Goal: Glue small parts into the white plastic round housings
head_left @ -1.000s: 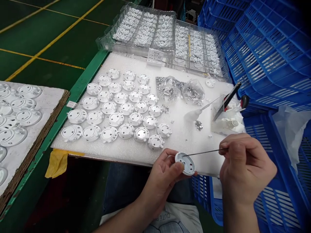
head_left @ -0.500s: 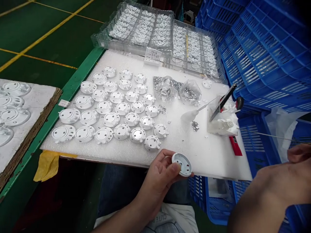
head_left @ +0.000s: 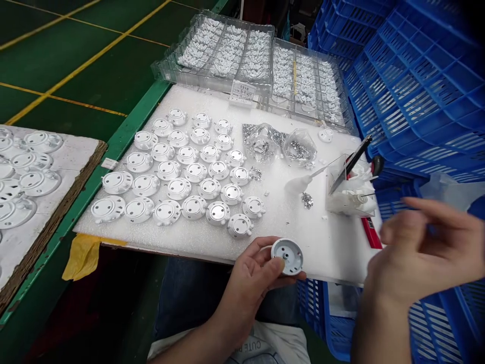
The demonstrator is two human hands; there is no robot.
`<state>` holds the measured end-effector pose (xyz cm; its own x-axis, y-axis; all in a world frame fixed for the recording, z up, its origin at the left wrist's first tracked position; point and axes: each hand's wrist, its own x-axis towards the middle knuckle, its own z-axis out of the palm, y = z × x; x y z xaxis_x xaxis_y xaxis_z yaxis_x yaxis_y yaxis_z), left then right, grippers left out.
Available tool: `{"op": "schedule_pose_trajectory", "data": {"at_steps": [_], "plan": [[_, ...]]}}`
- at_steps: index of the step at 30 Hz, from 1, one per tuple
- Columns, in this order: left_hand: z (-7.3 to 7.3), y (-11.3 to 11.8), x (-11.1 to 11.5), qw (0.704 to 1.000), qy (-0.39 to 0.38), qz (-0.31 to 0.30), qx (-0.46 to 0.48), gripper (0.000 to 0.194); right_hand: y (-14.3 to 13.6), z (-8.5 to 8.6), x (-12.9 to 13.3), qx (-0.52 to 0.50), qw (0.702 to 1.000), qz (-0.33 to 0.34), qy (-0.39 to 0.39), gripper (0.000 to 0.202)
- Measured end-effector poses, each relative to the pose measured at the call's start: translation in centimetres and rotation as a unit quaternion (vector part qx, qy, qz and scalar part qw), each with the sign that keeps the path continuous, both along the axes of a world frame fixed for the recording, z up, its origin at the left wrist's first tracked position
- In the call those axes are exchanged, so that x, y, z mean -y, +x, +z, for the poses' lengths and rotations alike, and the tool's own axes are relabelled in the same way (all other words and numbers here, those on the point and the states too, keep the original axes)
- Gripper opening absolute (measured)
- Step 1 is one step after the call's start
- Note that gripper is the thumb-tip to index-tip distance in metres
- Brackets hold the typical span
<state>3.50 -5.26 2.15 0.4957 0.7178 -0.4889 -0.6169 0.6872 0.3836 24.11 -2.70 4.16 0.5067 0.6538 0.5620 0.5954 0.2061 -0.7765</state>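
In my left hand [head_left: 253, 275] is a round white shallow part [head_left: 287, 257], pinched with the thumb on its hollow inner side. Small holes and slots show in its floor. My right hand [head_left: 428, 247], slightly blurred, is raised at the right with the index finger stretched out and the thumb apart from it; I see nothing in it. It is nearest to a small clear box [head_left: 333, 199] holding a glass bottle [head_left: 350, 202] and a black-handled tool [head_left: 352, 162]. A thin dark rod [head_left: 368, 194] shows at the bottle's neck. Rows of similar white parts [head_left: 180, 188] sit on the foam sheet [head_left: 273, 222].
Bags of small metal pieces [head_left: 299, 147], a loose pile of them [head_left: 306, 200] and a white squeeze bottle [head_left: 297, 185] lie mid-table. Clear trays [head_left: 217, 82] of white pieces stand behind. Blue crates [head_left: 417, 101] rise at right. A red object [head_left: 371, 232] lies by the box.
My right hand has moved left and up toward the clear box; the long thin rod it held no longer shows in it. The white part has tilted, showing more of its inside.
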Motion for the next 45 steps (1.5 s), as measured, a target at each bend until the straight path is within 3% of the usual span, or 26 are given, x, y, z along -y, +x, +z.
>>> {"op": "schedule_pose_trajectory", "data": {"at_steps": [3, 5, 8, 11, 14, 19, 23, 27, 34, 40, 45], "plan": [[-0.4, 0.3, 0.2, 0.999, 0.042, -0.024, -0.014, 0.037, -2.3, -0.6, -1.3, 0.184, 0.982, 0.013, -0.052, 0.013], [-0.5, 0.4, 0.2, 0.996, 0.077, -0.034, -0.029, 0.035, -3.0, -1.2, -3.1, 0.219, 0.966, 0.059, -0.123, 0.021], [-0.5, 0.4, 0.0, 0.988, 0.131, -0.028, -0.074, 0.028, -3.0, -1.8, -5.1, 0.213, 0.959, 0.091, -0.166, 0.016], [-0.5, 0.3, -0.5, 0.968, 0.203, -0.027, -0.144, 0.015, -2.7, -1.7, -4.7, 0.113, 0.977, 0.102, -0.150, 0.026], [-0.5, 0.5, -1.2, 0.938, 0.279, -0.026, -0.203, 0.013, -2.6, -1.0, -2.5, -0.055, 0.988, 0.117, -0.088, 0.022], [-0.6, 0.8, -2.2, 0.895, 0.361, -0.016, -0.262, 0.011, -2.3, -0.9, 0.3, -0.243, 0.949, 0.197, -0.041, 0.027], [-1.2, 0.6, -2.5, 0.840, 0.447, 0.004, -0.308, 0.018, -1.3, -1.5, -0.1, -0.312, 0.926, 0.201, -0.070, 0.043], [-1.6, 0.6, -2.5, 0.813, 0.471, 0.016, -0.343, 0.018, -1.3, -1.5, -1.1, -0.367, 0.898, 0.217, -0.106, 0.051], [-1.7, 0.8, -2.4, 0.772, 0.507, 0.014, -0.383, 0.019, -3.2, -1.8, -0.4, -0.307, 0.932, 0.195, 0.001, 0.053], [-1.9, 0.9, -2.2, 0.759, 0.514, 0.017, -0.399, 0.018, -2.3, -2.1, 0.6, -0.234, 0.952, 0.199, 0.003, 0.058], [-2.2, 1.1, -2.2, 0.737, 0.534, 0.040, -0.412, 0.018, -2.2, -1.9, 1.5, -0.217, 0.958, 0.178, -0.067, 0.062]]}}
